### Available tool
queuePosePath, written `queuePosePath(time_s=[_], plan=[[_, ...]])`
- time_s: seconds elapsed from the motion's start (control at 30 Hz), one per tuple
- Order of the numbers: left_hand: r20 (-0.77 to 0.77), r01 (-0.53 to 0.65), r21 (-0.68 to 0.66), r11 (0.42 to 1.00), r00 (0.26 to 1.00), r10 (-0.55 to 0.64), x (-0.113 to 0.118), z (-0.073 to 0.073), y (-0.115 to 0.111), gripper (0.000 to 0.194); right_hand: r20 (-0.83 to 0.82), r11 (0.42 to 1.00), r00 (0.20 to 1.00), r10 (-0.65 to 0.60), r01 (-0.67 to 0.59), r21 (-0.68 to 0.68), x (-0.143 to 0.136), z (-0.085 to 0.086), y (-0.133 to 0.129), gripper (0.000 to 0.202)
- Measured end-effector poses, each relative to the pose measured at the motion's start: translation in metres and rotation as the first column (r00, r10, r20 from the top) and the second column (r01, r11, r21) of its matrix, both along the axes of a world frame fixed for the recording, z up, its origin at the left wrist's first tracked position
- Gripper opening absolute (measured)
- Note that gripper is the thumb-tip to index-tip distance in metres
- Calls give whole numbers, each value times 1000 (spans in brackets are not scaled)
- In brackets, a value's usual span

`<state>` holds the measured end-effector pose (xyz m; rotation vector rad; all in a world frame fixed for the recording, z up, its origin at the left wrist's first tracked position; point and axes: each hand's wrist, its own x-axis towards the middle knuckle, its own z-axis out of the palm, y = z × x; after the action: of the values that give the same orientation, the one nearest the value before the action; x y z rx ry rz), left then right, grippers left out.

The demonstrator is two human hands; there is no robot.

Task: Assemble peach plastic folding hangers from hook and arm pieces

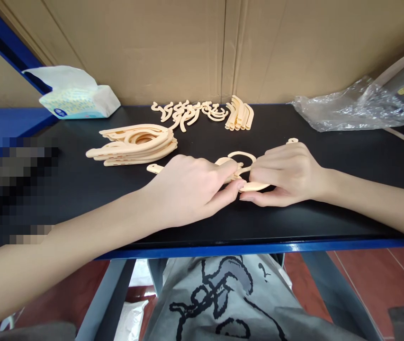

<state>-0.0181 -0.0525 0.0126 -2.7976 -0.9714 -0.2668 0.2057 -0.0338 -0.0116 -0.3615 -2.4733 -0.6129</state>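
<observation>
Just in front of me, both hands hold a cream plastic hanger (256,187) low over the black tabletop. My left hand (191,189) is closed, thumb and fingers pinching it near the middle joint. Closed on the right-hand part is my right hand (287,175), its thumb below and its fingers over the top. The hanger's curved hook (243,154) shows between the hands, and its two arm ends stick out past them on either side. Most of the joint is hidden by my fingers.
A stack of cream hangers (134,148) lies to the left. Behind are loose hooks (187,113) in a pile and several curved arm pieces (239,114). A tissue pack (79,99) stands back left, a clear plastic bag (347,106) back right. Cardboard (173,47) walls the back.
</observation>
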Motion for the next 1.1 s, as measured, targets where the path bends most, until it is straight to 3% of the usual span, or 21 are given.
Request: queuePosePath(time_s=[0.2,0.4,0.57,0.8,1.1], plan=[[1,45,-131,990,999,-46,-2,1,1,29,13,1000,1000,-15,14,24,0,1,-1,46],[30,20,-211,977,999,-14,-2,-1,5,28,21,999,999,-40,40,23,0,0,-1,40],[63,-7,-185,983,998,19,-1,-2,3,29,24,999,999,-39,38,38,0,0,-1,33],[-9,-40,-151,988,999,39,-1,-3,2,31,87,997,994,-72,69,36,0,2,-2,38],[-26,-44,-125,991,999,41,0,-1,0,34,74,998,995,-61,60,20,0,-2,2,29]])
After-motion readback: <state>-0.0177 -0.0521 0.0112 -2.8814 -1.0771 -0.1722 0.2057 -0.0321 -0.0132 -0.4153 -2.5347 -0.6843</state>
